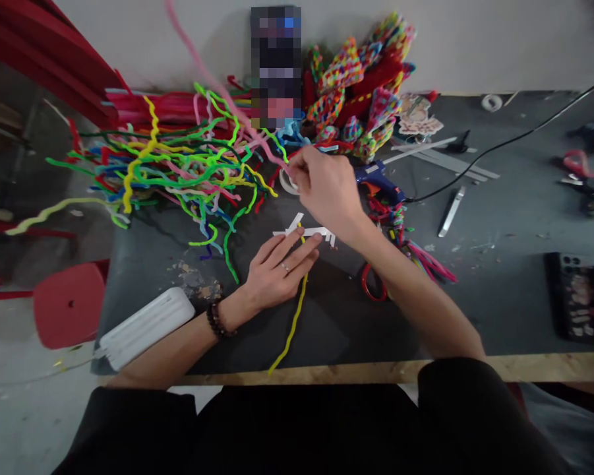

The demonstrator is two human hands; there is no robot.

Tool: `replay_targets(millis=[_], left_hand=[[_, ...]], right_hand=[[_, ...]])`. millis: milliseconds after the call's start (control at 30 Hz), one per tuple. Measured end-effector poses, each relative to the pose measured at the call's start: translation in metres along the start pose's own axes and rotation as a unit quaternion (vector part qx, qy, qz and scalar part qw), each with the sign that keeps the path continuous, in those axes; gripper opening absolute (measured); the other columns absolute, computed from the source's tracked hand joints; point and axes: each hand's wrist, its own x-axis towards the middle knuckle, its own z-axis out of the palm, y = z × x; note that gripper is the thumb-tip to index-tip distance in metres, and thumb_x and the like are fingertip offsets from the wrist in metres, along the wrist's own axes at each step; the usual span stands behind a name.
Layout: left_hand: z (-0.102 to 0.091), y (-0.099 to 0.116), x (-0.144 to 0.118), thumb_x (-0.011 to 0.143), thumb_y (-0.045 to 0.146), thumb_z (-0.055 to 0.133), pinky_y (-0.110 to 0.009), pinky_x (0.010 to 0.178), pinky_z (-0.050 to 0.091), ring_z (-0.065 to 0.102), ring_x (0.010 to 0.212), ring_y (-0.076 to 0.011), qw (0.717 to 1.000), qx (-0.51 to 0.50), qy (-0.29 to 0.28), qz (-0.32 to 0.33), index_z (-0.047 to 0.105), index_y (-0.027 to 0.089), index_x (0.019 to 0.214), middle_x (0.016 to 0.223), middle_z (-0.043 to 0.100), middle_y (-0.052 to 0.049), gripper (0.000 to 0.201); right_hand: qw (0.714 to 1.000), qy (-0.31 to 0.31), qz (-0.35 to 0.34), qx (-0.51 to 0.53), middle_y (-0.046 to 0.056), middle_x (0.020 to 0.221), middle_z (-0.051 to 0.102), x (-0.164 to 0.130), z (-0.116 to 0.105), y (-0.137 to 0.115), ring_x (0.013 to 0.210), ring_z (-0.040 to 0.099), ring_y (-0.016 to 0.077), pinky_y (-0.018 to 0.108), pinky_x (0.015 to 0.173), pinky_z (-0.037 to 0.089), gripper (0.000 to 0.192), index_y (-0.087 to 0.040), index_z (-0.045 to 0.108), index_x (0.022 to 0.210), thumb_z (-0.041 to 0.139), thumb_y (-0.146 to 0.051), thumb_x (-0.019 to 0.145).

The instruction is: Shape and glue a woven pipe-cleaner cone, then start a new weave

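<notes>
From the head camera, looking down on a dark grey table (499, 277), the person's left hand (277, 270) lies flat near the front middle, fingers stretched forward and pressed down on a yellow pipe cleaner (291, 330) and on the white strips (306, 231) crossed just beyond the fingertips; the yellow pipe cleaner runs from under those fingers back toward the wooden table edge (548, 367), curving slightly; a ring shows on one finger and a dark bead bracelet (217, 321) circles the wrist; the right hand (326, 188) is raised above and beyond the left, its thumb and fingers pinched together on a pink pipe cleaner (198, 56) that rises up and to the left out of the pinch, though the exact contact is partly hidden by the knuckles; a white tape roll (287, 185) lies just beside that pinch; to the left spreads a tangled heap of coloured pipe cleaners (178, 165); behind the right hand stands a pile of woven multicoloured pieces (360, 86); a blue glue gun (378, 179) rests just right of the right wrist, its black cable (499, 145) trailing away to the right; a red ring (370, 284) lies under the right forearm; a white ribbed case (146, 326) sits at the table's front left corner, and a phone (576, 297) lies far right.
</notes>
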Motion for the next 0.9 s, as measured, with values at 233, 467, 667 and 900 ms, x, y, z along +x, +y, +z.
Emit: replay_targets(millis=[233, 467, 667, 900], left_hand=[[-0.022, 0.009, -0.002, 0.103, 0.022, 0.065, -0.04, 0.112, 0.058, 0.065, 0.138, -0.0253, 0.997, -0.036, -0.068, 0.015, 0.041, 0.043, 0.158, 0.154, 0.062, 0.002, 0.064], [-0.007, 0.012, 0.009, 0.102, 0.013, 0.058, -0.043, 0.091, 0.062, 0.078, 0.104, -0.023, 0.993, 0.021, 0.04, -0.111, 0.057, 0.025, 0.116, 0.125, 0.076, -0.008, 0.018], [-0.018, 0.015, 0.023, 0.108, 0.022, 0.051, -0.022, 0.06, 0.051, 0.075, 0.075, -0.0124, 0.975, -0.081, 0.025, -0.208, 0.062, 0.02, 0.108, 0.091, 0.078, 0.0, 0.011], [-0.039, 0.018, 0.033, 0.108, 0.023, 0.055, -0.018, 0.068, 0.052, 0.069, 0.072, -0.0077, 0.912, -0.276, 0.044, -0.302, 0.068, 0.021, 0.102, 0.083, 0.073, 0.004, 0.014]], right_hand=[[0.992, -0.031, 0.006, -0.12, 0.007, 0.089, 0.078, -0.087, -0.03, -0.002, 0.065, 0.067, 0.0219, 0.034, 0.054, 0.025, 0.016, -0.022, 0.067, 0.102, 0.054, -0.018, 0.095], [0.988, -0.099, -0.006, 0.117, 0.001, 0.084, 0.078, -0.104, -0.029, 0.006, 0.074, 0.072, 0.0167, 0.029, 0.066, 0.045, 0.014, -0.022, 0.069, 0.1, 0.057, -0.015, 0.097], [0.991, 0.021, -0.052, 0.125, -0.002, 0.087, 0.08, -0.116, -0.012, 0.003, 0.073, 0.073, 0.0129, 0.026, 0.07, 0.052, 0.012, -0.025, 0.072, 0.102, 0.061, -0.021, 0.099], [0.955, 0.162, -0.248, -0.008, -0.002, 0.1, 0.084, -0.131, -0.008, 0.007, 0.082, 0.078, 0.0141, 0.028, 0.074, 0.056, 0.021, -0.027, 0.071, 0.12, 0.069, -0.023, 0.099]])
